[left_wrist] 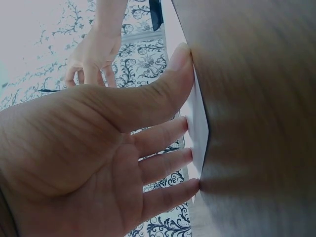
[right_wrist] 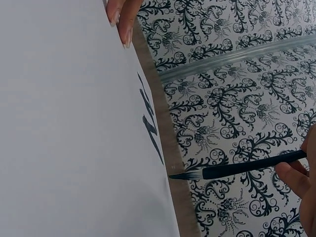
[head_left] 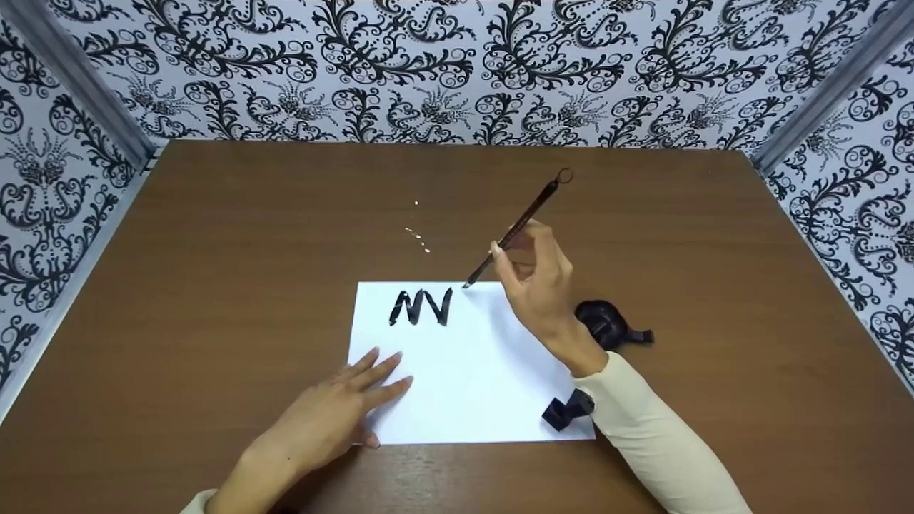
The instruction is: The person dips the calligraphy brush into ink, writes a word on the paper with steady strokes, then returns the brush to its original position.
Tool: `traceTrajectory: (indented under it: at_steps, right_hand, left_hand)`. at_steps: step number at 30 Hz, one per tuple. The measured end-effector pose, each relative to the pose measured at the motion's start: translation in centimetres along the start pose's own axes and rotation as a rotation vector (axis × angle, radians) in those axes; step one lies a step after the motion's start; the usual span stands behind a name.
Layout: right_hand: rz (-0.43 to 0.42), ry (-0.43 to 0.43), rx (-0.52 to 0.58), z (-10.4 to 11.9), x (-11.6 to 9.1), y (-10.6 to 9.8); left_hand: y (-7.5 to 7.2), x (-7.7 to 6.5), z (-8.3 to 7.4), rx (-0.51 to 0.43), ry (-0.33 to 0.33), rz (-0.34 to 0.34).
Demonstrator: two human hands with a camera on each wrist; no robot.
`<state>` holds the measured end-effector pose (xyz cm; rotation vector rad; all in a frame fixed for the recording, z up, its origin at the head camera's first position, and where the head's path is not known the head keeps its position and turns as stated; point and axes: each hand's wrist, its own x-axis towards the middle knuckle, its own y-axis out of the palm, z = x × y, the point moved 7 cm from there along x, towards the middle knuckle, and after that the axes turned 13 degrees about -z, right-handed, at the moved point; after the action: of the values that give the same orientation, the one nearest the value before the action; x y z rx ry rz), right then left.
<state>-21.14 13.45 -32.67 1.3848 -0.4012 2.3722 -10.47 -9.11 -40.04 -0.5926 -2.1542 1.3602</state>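
Note:
My right hand [head_left: 539, 289] pinches a dark calligraphy brush [head_left: 530, 209] with a loop at its top end. The brush slants, its dark tip right at the top edge of a white sheet of paper [head_left: 471, 378]. Thick black zigzag strokes [head_left: 421, 308], like a run of joined letters, stand at the sheet's upper left. My left hand [head_left: 332, 410] rests on the sheet's lower left edge, fingers spread and fairly straight. In the left wrist view the left fingertips [left_wrist: 181, 157] touch the paper. The right wrist view shows the brush's pale-based bristles [right_wrist: 187, 175] beside the strokes.
A round black pot [head_left: 603, 323] with a short projecting spout or handle stands right of the paper, partly behind the right wrist. A small black angular object [head_left: 560, 414] lies on the sheet's lower right corner, by the sleeve. Patterned walls [head_left: 400, 64] bound the brown table [head_left: 235, 235].

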Motion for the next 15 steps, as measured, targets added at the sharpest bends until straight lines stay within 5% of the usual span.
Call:
traceTrajectory:
  at_steps: [15]
  right_hand:
    - [0.014,-0.02,0.003,-0.1,-0.31,0.43]
  left_hand:
    - [-0.07,-0.02,-0.01,-0.003,-0.006,-0.009]
